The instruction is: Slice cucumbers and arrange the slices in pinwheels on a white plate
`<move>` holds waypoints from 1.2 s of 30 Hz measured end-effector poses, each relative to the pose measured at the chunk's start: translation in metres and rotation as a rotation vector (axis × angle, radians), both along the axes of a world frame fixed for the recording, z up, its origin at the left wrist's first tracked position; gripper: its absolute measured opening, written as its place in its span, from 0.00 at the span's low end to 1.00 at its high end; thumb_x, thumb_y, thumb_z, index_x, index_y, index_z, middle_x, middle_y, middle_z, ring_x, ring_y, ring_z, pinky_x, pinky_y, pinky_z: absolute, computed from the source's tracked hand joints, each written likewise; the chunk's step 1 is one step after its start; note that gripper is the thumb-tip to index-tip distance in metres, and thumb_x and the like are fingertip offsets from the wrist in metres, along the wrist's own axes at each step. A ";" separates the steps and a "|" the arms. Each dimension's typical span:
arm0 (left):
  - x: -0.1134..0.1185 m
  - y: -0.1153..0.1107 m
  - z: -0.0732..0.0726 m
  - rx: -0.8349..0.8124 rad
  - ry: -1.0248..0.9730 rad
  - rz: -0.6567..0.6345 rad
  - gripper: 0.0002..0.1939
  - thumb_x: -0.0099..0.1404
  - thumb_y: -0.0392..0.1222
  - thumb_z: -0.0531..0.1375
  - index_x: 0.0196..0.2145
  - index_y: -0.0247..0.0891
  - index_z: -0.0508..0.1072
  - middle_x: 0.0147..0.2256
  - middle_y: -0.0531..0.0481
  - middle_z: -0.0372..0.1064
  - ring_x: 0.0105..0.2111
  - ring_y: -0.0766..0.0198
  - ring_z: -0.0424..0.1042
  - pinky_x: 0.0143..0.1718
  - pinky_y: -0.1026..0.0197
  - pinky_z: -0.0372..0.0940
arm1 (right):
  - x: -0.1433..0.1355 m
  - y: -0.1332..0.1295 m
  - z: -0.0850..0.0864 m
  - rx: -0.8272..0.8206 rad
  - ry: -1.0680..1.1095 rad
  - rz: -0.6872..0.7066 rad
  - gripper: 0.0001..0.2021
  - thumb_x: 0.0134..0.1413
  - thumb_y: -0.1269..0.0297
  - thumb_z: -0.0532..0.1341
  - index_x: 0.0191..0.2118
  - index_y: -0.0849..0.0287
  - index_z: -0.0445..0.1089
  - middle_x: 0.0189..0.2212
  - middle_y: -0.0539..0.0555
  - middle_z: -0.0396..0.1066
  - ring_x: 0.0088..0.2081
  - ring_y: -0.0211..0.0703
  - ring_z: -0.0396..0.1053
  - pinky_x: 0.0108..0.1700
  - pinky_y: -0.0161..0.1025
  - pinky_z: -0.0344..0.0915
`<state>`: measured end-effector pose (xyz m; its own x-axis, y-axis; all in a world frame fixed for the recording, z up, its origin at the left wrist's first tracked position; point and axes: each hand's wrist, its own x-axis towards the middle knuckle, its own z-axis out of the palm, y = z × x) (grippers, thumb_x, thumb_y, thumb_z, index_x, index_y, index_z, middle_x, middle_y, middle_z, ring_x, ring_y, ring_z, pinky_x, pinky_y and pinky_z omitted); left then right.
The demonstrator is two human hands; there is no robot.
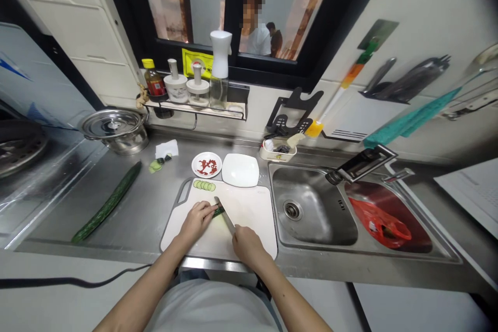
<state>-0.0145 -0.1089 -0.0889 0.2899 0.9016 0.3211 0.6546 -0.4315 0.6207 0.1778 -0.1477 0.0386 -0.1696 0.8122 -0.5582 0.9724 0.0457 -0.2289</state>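
My right hand (pixel 248 245) is wrapped round the handle of a kitchen knife (pixel 226 214). Its blade slants up and left, against a piece of cucumber (pixel 218 211). Over that piece my left hand (pixel 197 219) is closed, fingers pressing it onto the white cutting board (pixel 252 207); most of the piece is hidden. A row of overlapping cucumber slices (pixel 204 185) lies at the board's far left. Behind the board stand a plate with red chopped bits (pixel 207 165) and a white plate (pixel 240 170). A long whole cucumber (pixel 109 202) rests on the counter to the left.
Right of the board is a steel sink (pixel 315 218) with a faucet (pixel 354 166) and a red plastic bag (pixel 381 223). At the back left sit a lidded pot (pixel 120 129) and cucumber scraps (pixel 155 166). A wall rack (pixel 198 106) holds condiments. Behind the window a person (pixel 254 36) is visible.
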 end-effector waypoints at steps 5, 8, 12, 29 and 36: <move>0.000 0.000 -0.001 0.009 -0.002 -0.002 0.15 0.68 0.40 0.53 0.49 0.44 0.75 0.36 0.47 0.69 0.38 0.62 0.66 0.41 0.60 0.64 | -0.006 0.005 -0.006 0.018 -0.003 0.008 0.16 0.59 0.75 0.48 0.48 0.66 0.69 0.42 0.65 0.73 0.46 0.50 0.71 0.41 0.38 0.62; 0.000 0.000 -0.001 0.014 -0.001 -0.001 0.15 0.68 0.40 0.53 0.49 0.44 0.75 0.35 0.47 0.69 0.37 0.62 0.66 0.40 0.60 0.64 | -0.008 0.006 -0.006 0.021 -0.009 0.020 0.16 0.59 0.75 0.48 0.48 0.66 0.69 0.43 0.65 0.73 0.46 0.49 0.71 0.41 0.38 0.62; 0.000 0.000 -0.001 0.021 0.003 0.001 0.15 0.69 0.41 0.53 0.48 0.44 0.75 0.36 0.47 0.69 0.38 0.62 0.66 0.40 0.60 0.64 | -0.006 0.001 -0.003 0.016 -0.027 0.019 0.16 0.59 0.75 0.48 0.48 0.66 0.68 0.42 0.65 0.73 0.46 0.49 0.71 0.41 0.38 0.62; 0.000 0.001 -0.001 -0.005 -0.032 -0.001 0.14 0.68 0.41 0.53 0.47 0.44 0.75 0.36 0.47 0.69 0.38 0.62 0.67 0.40 0.59 0.64 | -0.008 0.004 -0.009 0.009 -0.025 0.012 0.16 0.59 0.76 0.48 0.47 0.66 0.69 0.42 0.66 0.73 0.45 0.50 0.71 0.41 0.39 0.62; -0.001 0.001 -0.001 -0.002 -0.031 0.007 0.14 0.68 0.41 0.54 0.47 0.44 0.76 0.36 0.47 0.70 0.38 0.62 0.67 0.40 0.59 0.65 | -0.017 0.015 -0.020 0.059 -0.004 0.039 0.17 0.59 0.75 0.47 0.48 0.67 0.68 0.42 0.65 0.73 0.45 0.50 0.71 0.42 0.39 0.63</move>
